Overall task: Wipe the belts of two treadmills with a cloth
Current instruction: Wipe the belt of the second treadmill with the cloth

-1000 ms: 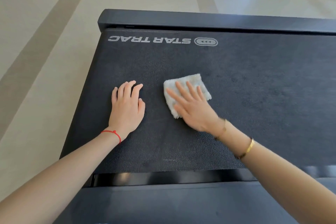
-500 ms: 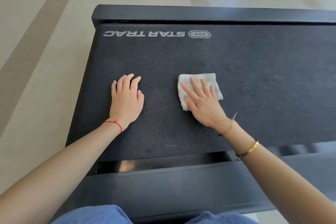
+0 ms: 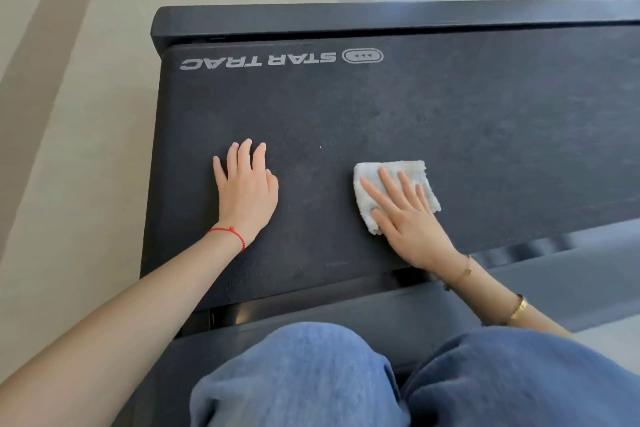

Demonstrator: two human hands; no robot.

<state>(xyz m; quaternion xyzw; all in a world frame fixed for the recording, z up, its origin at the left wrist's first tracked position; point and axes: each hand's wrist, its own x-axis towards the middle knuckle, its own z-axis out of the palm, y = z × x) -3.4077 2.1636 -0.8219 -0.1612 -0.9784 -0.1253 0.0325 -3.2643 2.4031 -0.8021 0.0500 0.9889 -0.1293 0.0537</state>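
Right hand [image 3: 410, 222] flat on the folded white cloth [image 3: 394, 192], fingers straight and a little spread, pressing it down on the dark treadmill belt [image 3: 450, 107]; nothing curled round the cloth, only palm and fingers on top. Far edge and right corner of the cloth free beyond the fingertips, near corner peeping out just below the thumb. Left hand [image 3: 247, 192] well apart to the left of the cloth, also flat on the belt, fingers straight and close together, holding nothing. Red string bracelet [image 3: 228, 234] on the left wrist, thin gold bracelets [image 3: 517, 308] on the right forearm. Beyond both hands, near the far end of the belt, the printed logo [image 3: 258, 61] (letters "STAR TRAC", upside down from here). Behind the hands, towards the body, the dark side rail [image 3: 346, 319] and two knees in blue jeans [image 3: 294, 374]. Pale floor [image 3: 69, 114] to the left of the left hand.
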